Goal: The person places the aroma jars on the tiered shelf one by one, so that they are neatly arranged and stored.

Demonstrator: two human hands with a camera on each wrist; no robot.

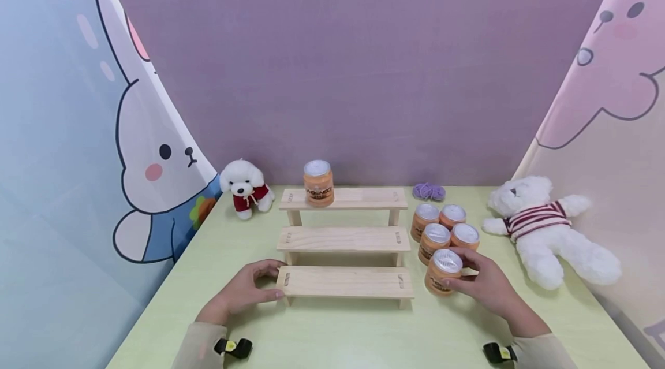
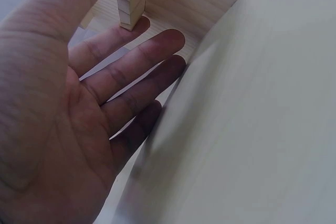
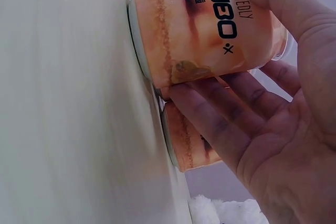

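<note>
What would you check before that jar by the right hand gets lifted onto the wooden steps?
1. Right hand wraps the nearest jar: ok.
2. Jar's lid on: ok.
3. Left hand steadies the wooden steps at the lowest step's end: ok.
4. Lower two steps free: ok.
5. Top step holds one jar, space beside it: ok.
6. Grip firmness: cannot tell.

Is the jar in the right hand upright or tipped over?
Upright: the jar stands on the table, its pale lid facing up, with the right hand curled round its side.
</note>
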